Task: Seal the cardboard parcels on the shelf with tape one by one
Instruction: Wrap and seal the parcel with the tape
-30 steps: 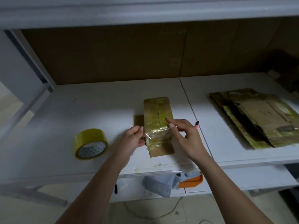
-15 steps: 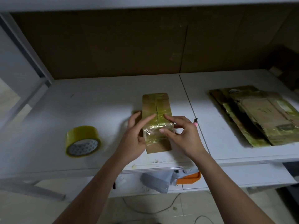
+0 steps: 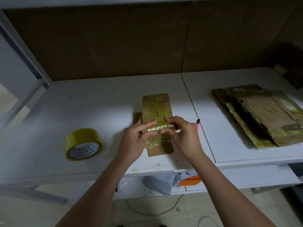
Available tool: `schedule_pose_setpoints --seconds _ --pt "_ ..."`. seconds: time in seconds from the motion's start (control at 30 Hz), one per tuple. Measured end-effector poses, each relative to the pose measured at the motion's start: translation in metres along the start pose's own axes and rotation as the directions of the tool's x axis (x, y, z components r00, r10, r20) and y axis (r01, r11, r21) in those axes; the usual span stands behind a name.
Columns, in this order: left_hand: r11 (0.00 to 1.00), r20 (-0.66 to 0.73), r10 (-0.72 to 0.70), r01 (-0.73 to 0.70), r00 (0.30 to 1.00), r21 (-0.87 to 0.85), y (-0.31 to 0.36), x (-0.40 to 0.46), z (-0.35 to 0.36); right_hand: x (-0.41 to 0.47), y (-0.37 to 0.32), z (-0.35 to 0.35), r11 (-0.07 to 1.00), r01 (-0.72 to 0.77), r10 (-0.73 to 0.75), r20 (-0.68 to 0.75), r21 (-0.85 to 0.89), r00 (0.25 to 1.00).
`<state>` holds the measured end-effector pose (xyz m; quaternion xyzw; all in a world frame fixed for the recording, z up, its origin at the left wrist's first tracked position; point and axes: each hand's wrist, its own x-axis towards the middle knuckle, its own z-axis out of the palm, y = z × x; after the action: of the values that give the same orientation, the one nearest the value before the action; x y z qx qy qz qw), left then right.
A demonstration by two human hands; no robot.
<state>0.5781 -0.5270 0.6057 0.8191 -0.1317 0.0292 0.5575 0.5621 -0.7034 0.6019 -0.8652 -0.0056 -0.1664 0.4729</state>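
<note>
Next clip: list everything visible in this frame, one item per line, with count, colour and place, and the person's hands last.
cardboard parcel: one, brown with yellowish tape, middle of the shelf, under both hands
tape roll: one, yellow, on the shelf left of the parcel, apart from it
flat cardboard pile: one stack, brown with taped patches, right part of the shelf
pink-and-black tool: one, just beyond the right hand; kind unclear
shelf: one, white, two panels
grey bag: one, on the lower level
orange item: one, beside the grey bag
left hand: fingers on the parcel's tape
right hand: fingers pinching the tape
</note>
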Motion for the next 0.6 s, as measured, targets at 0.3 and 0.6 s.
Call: schedule_pose_setpoints --seconds 0.3,0.6 --pt "0.998 0.116 0.001 0.006 0.993 -0.057 -0.001 0.006 -0.009 0.006 -0.001 -0.007 1.0 -0.013 0.012 0.123 0.0 0.992" --pt "0.996 0.548 -0.076 0.036 0.833 0.082 0.001 0.032 -0.054 0.031 0.002 -0.05 0.997 -0.042 0.073 0.527 -0.07 0.847"
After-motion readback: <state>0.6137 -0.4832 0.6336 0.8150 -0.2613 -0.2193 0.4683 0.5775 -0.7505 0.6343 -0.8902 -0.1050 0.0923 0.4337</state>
